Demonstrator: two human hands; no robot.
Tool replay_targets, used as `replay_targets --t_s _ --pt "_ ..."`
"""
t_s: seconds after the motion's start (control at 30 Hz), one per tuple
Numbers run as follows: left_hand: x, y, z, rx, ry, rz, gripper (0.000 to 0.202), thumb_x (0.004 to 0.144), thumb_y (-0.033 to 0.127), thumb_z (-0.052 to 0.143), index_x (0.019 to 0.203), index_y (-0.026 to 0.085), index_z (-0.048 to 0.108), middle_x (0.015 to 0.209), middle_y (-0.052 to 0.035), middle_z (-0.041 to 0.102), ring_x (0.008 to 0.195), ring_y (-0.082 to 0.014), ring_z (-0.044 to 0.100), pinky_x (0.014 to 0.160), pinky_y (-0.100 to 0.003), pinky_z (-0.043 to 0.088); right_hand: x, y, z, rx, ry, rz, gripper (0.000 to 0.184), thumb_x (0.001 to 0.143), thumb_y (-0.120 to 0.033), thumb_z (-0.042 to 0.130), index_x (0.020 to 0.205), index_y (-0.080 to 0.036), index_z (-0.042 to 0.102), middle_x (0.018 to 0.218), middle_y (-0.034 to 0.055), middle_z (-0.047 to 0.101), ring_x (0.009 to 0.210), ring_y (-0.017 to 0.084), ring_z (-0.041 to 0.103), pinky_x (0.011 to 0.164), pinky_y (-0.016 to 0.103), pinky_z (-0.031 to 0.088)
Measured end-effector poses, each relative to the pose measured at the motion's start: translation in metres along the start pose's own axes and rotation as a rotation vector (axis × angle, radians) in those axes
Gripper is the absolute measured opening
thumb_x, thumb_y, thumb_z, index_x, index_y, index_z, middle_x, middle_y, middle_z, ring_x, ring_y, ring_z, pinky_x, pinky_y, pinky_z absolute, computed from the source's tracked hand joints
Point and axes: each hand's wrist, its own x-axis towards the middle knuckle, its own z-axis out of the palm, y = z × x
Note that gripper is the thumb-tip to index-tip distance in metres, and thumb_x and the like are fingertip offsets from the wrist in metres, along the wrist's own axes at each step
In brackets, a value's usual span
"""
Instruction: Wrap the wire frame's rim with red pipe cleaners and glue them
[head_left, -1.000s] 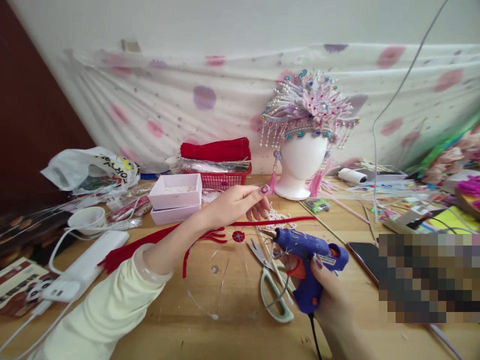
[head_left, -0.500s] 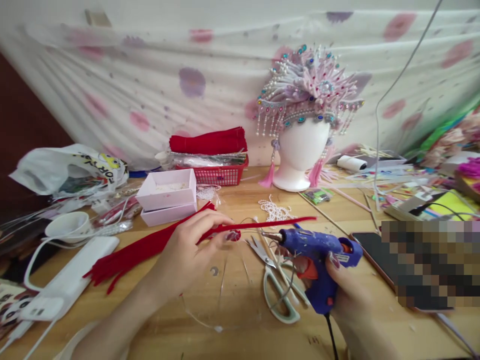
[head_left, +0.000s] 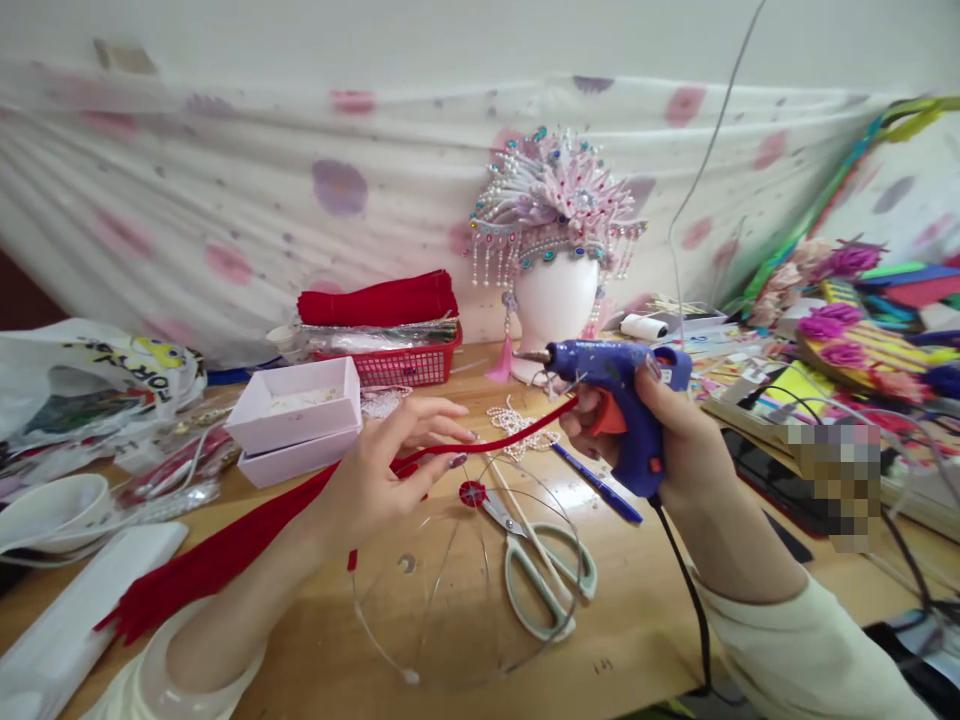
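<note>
Before a flowered sheet [head_left: 420,190], over a wooden counter [head_left: 307,650], we have the grip of right hand [head_left: 679,440] and left hand [head_left: 379,480] closed, the first around a glue gun [head_left: 604,362], held up perhaps to spare the counter, the second on a red strip [head_left: 521,437], pinched seemingly for control, slanting toward the gun.

White mannequin head [head_left: 556,303]: base partly hidden by glue gun [head_left: 631,410]. Phone [head_left: 761,475]: partly pixelated. Plastic bag [head_left: 90,385], power strip [head_left: 94,605]: cut off at left edge.
</note>
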Motion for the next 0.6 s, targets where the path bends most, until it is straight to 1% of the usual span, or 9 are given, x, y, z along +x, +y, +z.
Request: replay_targets --t_s 0.1,0.17,0.2,0.3,0.4,0.43,0.47,0.53,0.6 --pt "0.004 0.003 -0.002 0.113 -0.052 0.167 0.038 0.094 0.005 0.053 0.125 0.024 0.063 0.127 -0.0041 0.074 0.117 -0.0141 0.07 0.099 -0.025 0.056 0.015 -0.011 0.006 0.069 -0.044 -0.017 0.053 0.068 -0.07 0.079 0.086 -0.021 0.069 0.086 0.0074 0.075 0.085 0.03 0.076 0.053 0.033 0.06" --pt "0.006 0.007 -0.004 0.158 -0.096 0.263 0.039 0.094 0.002 0.051 0.123 0.022 0.067 0.131 -0.0046 0.073 0.126 -0.0143 0.065 0.108 -0.025 0.05 0.024 -0.016 0.013 0.068 -0.058 -0.013 0.052 0.065 -0.07 0.081 0.083 -0.023 0.069 0.087 0.0066 0.076 0.087 0.03 0.076 0.053 0.034 0.06" --pt "0.007 0.008 -0.005 0.161 -0.123 0.289 0.04 0.094 0.001 0.05 0.124 0.021 0.067 0.132 -0.0046 0.073 0.127 -0.0139 0.064 0.11 -0.025 0.049 0.028 -0.019 0.017 0.059 -0.07 -0.004 0.052 0.064 -0.071 0.081 0.082 -0.024 0.069 0.088 0.0061 0.076 0.088 0.031 0.076 0.053 0.034 0.061" --pt "0.006 0.012 -0.007 0.173 -0.19 0.255 0.041 0.096 0.004 0.05 0.128 0.022 0.068 0.13 -0.0036 0.074 0.124 -0.0134 0.066 0.107 -0.023 0.051 0.04 -0.023 0.031 0.046 -0.149 0.036 0.049 0.062 -0.07 0.081 0.078 -0.025 0.068 0.094 0.0044 0.077 0.094 0.031 0.076 0.057 0.035 0.063" --pt "0.004 0.014 -0.007 0.165 -0.211 0.158 0.039 0.096 0.01 0.055 0.131 0.022 0.067 0.13 -0.0044 0.074 0.121 -0.0163 0.068 0.105 -0.027 0.054 0.049 -0.023 0.042 0.091 -0.233 0.056 0.045 0.06 -0.065 0.083 0.076 -0.025 0.068 0.096 0.0049 0.077 0.1 0.03 0.074 0.056 0.031 0.063" --pt "0.003 0.013 -0.006 0.153 -0.208 0.133 0.041 0.095 0.009 0.055 0.132 0.022 0.066 0.131 -0.005 0.073 0.12 -0.0171 0.069 0.103 -0.027 0.056 0.051 -0.022 0.044 0.104 -0.245 0.059 0.044 0.06 -0.064 0.083 0.076 -0.025 0.068 0.095 0.0051 0.077 0.101 0.029 0.074 0.055 0.029 0.063" --pt "0.003 0.013 -0.006 0.134 -0.205 0.113 0.043 0.094 0.008 0.055 0.134 0.022 0.066 0.132 -0.0056 0.073 0.117 -0.0172 0.07 0.097 -0.026 0.059 0.053 -0.022 0.045 0.111 -0.246 0.058 0.044 0.061 -0.064 0.083 0.077 -0.025 0.069 0.094 0.0051 0.077 0.101 0.029 0.074 0.054 0.029 0.063" --pt "0.002 0.013 -0.005 0.072 -0.187 0.075 0.048 0.091 0.005 0.056 0.135 0.022 0.065 0.134 -0.007 0.071 0.102 -0.0154 0.076 0.077 -0.02 0.063 0.054 -0.022 0.044 0.108 -0.227 0.05 0.044 0.062 -0.063 0.082 0.079 -0.025 0.068 0.093 0.0048 0.077 0.101 0.029 0.074 0.053 0.028 0.063" --pt "0.003 0.013 -0.005 -0.009 -0.164 0.032 0.049 0.087 0.004 0.059 0.133 0.021 0.065 0.134 -0.0088 0.071 0.087 -0.0131 0.077 0.061 -0.015 0.061 0.05 -0.021 0.037 0.097 -0.184 0.039 0.045 0.065 -0.064 0.081 0.082 -0.024 0.068 0.092 0.0051 0.076 0.099 0.03 0.075 0.053 0.03 0.062"
